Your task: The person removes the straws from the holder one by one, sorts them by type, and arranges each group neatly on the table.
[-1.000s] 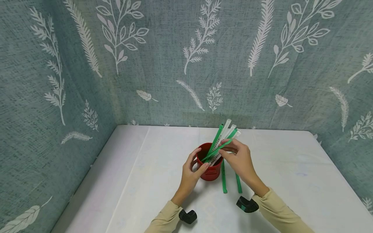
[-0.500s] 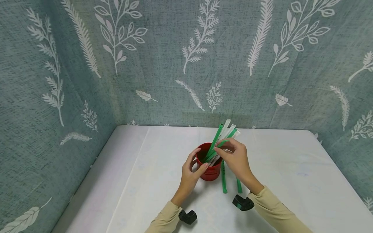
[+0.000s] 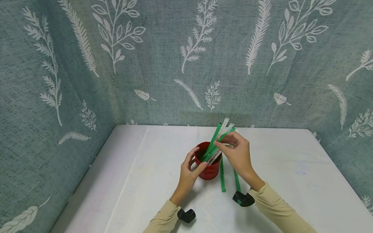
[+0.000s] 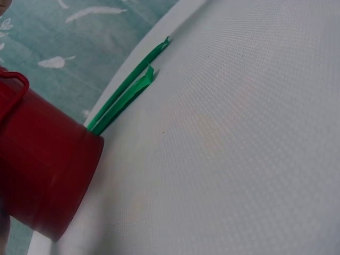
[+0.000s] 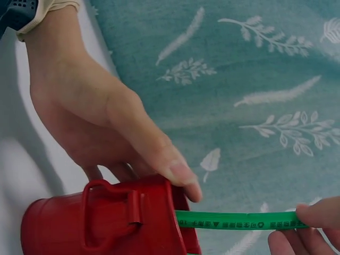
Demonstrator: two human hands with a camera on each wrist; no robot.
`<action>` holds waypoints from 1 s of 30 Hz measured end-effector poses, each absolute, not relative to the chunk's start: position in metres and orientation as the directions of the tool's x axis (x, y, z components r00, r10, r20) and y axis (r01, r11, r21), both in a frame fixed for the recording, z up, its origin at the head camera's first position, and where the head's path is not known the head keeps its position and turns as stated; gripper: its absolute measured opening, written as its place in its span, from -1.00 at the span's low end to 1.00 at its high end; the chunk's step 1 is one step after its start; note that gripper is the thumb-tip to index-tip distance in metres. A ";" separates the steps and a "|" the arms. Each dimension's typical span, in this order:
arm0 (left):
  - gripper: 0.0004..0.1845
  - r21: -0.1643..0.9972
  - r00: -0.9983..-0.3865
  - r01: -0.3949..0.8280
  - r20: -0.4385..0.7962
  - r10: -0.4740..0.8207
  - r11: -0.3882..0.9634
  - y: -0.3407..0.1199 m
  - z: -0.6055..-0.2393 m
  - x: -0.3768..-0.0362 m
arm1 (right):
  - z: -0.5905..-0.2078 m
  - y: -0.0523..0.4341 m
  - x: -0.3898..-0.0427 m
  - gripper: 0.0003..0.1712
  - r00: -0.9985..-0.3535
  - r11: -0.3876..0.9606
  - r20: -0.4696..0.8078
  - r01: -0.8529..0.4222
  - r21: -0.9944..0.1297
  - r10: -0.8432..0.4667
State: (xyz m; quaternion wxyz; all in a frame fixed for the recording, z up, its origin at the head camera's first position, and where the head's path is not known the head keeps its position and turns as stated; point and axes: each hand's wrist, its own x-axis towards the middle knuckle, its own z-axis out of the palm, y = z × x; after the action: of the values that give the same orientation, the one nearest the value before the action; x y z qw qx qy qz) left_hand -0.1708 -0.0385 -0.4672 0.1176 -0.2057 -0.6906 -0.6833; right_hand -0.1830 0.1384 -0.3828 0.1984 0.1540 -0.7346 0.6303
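Observation:
A small red bucket [image 3: 208, 167] stands on the white table [image 3: 291, 174] with several green and white wrapped straws [image 3: 219, 139] leaning out of it to the upper right. My left hand [image 3: 189, 168] grips the bucket's left side, thumb on its rim. My right hand [image 3: 237, 152] pinches one green straw [image 5: 239, 219] whose far end runs into the bucket [image 5: 106, 223]. Two more green straws [image 3: 222, 178] lie flat on the table just right of the bucket, also seen in the left wrist view as green straws [image 4: 127, 90] behind the bucket [image 4: 42, 175].
Teal cloth walls with white leaf prints [image 3: 186, 58] close off the back and both sides of the table. Wrist cameras [image 3: 186, 215] sit on both beige sleeves near the front edge.
My right hand has shifted slightly left and up with the green straw, bringing it closer in line with the other straws in the bucket. The left hand stays on the bucket.

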 end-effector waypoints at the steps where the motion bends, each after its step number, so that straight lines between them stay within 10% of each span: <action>1: -0.37 0.896 -0.888 0.444 0.443 0.122 -0.019 -0.039 -0.467 -0.171 | -0.383 0.139 -0.184 -0.77 -0.868 0.157 0.495 -0.485 -0.860 0.032; 30: -0.37 0.900 -0.891 0.433 0.435 0.127 -0.047 -0.038 -0.469 -0.172 | -0.349 0.161 -0.177 -0.70 -0.733 -0.001 0.650 -0.663 -0.748 0.199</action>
State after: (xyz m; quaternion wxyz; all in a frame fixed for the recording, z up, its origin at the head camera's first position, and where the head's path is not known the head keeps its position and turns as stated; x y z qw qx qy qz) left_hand -0.1719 -0.0382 -0.4686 0.1104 -0.2054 -0.6814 -0.6938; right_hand -0.1775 0.1607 -0.3486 0.3156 0.1836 -0.6322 0.6834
